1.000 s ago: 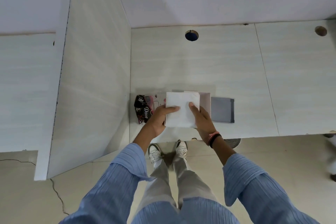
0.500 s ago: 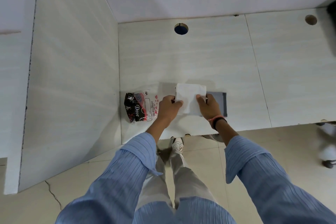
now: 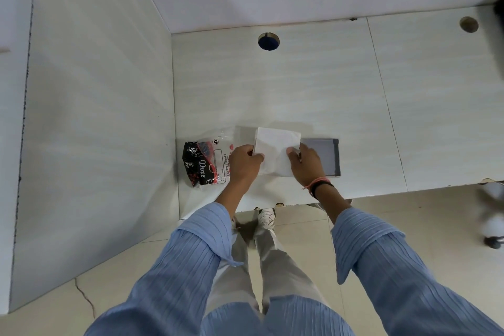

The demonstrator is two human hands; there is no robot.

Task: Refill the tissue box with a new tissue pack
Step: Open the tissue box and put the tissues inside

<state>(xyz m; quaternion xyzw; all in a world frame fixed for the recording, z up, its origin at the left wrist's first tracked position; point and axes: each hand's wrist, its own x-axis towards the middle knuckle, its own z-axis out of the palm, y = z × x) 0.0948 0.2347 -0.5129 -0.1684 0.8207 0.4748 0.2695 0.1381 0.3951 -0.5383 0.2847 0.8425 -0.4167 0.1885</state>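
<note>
both hands grip the tissues (image 3: 275,150) by their side edges, left hand (image 3: 244,162) and right hand (image 3: 306,162) each closed on a side, low over the surface (image 3: 300,84) near its front edge. the stack looks light and soft, likely to sag or shed sheets, so pinching the sides seems the safe hold. i can't see the box under it, nor whether anything is inside. the grey lid (image 3: 326,157) lies just right; the wrapper (image 3: 207,162), seemingly emptied, lies left.
</note>
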